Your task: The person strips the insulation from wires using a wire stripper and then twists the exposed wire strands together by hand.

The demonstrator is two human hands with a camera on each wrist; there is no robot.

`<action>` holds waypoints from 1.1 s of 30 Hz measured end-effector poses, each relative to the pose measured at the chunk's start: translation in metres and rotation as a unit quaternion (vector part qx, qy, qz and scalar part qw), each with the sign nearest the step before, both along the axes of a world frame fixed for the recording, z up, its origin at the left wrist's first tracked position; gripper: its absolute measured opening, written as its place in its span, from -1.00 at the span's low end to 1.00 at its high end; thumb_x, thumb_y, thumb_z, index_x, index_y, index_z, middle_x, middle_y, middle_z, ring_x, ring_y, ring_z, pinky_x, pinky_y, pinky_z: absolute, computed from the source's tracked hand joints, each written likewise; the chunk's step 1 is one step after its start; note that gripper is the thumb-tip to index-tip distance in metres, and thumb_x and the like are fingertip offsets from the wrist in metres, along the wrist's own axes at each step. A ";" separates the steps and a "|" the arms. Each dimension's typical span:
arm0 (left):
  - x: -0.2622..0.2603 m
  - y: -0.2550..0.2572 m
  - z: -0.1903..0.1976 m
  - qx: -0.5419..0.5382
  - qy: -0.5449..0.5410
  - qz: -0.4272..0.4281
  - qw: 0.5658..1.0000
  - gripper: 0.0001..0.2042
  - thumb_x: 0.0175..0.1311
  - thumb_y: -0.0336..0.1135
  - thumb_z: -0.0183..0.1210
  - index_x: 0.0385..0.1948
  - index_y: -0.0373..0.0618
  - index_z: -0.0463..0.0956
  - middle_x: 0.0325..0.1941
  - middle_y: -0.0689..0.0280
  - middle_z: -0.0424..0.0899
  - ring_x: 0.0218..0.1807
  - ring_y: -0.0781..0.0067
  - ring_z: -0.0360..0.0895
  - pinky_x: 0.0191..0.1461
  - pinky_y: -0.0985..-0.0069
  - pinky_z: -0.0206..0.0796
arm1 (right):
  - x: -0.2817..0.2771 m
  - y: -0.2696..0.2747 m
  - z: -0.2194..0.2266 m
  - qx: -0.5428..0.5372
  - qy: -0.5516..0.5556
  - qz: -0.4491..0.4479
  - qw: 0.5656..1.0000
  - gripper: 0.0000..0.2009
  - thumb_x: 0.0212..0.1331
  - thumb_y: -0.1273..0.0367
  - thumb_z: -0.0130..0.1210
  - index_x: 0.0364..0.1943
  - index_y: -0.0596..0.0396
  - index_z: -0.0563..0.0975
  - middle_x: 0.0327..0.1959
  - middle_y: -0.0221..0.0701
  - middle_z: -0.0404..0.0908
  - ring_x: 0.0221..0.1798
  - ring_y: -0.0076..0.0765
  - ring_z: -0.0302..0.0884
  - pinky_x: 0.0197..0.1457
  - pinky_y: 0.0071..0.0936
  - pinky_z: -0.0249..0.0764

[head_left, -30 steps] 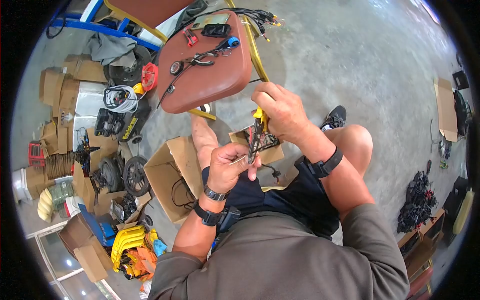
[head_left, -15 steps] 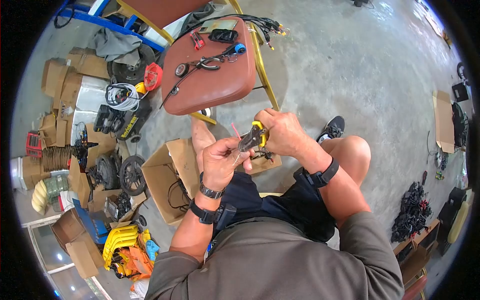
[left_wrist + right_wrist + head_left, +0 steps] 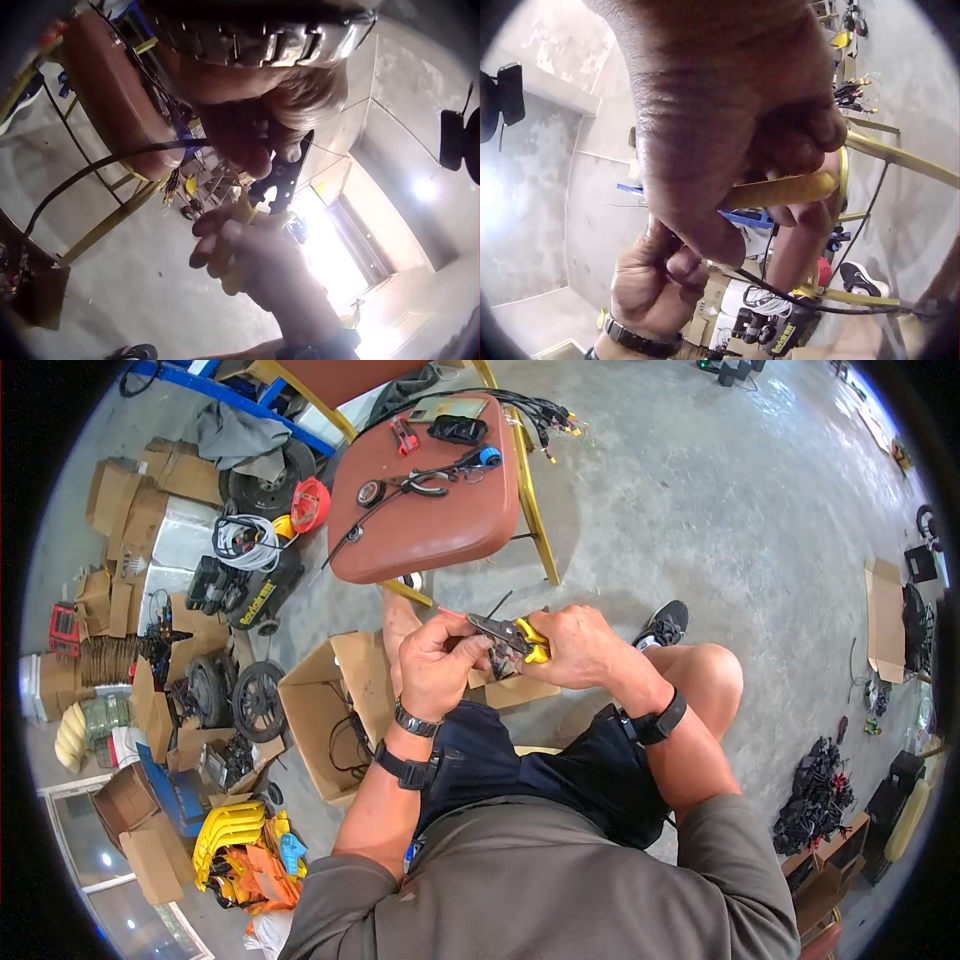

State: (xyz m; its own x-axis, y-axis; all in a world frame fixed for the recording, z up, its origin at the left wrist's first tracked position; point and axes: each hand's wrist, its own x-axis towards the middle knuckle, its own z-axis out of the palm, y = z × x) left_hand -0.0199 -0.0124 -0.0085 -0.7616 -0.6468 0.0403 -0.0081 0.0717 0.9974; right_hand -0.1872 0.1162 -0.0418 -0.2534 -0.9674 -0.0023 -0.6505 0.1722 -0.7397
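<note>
My right hand (image 3: 575,645) grips the yellow handles of a pair of wire strippers (image 3: 500,632), whose dark flat head points left. In the right wrist view, a yellow handle (image 3: 784,191) sticks out past the curled fingers. My left hand (image 3: 432,662) meets the tool's head and pinches a cable there, mostly hidden by the fingers. A short pinkish-red wire end (image 3: 452,613) shows above that hand. From its fingers a black cable (image 3: 105,155) curves away in the left wrist view. The strippers' dark head (image 3: 283,180) lies between both hands there.
Ahead stands a brown padded chair (image 3: 425,530) bearing pliers (image 3: 428,485), a tape roll (image 3: 371,493) and a red tool (image 3: 404,437). A cardboard box (image 3: 335,705) sits by the left leg. Wheels, cartons and a hose (image 3: 245,543) crowd the left floor; tangled black cables (image 3: 815,795) lie right.
The strippers have turned from upright to nearly level, their head pointing left. My right hand has come lower, and the left hand has shifted slightly left and up with the cable.
</note>
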 end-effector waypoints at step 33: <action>0.025 0.011 -0.045 -0.037 -0.181 0.053 0.981 -0.86 0.14 -0.46 0.36 -0.36 -0.29 0.59 -0.42 0.41 0.60 -0.45 0.73 0.40 -0.43 0.69 0.26 | 0.023 0.013 -0.018 0.081 -0.183 0.068 0.977 -0.58 0.22 0.19 0.06 0.09 0.12 0.46 -0.15 0.03 0.62 -0.04 0.22 0.54 0.04 -0.03 0.43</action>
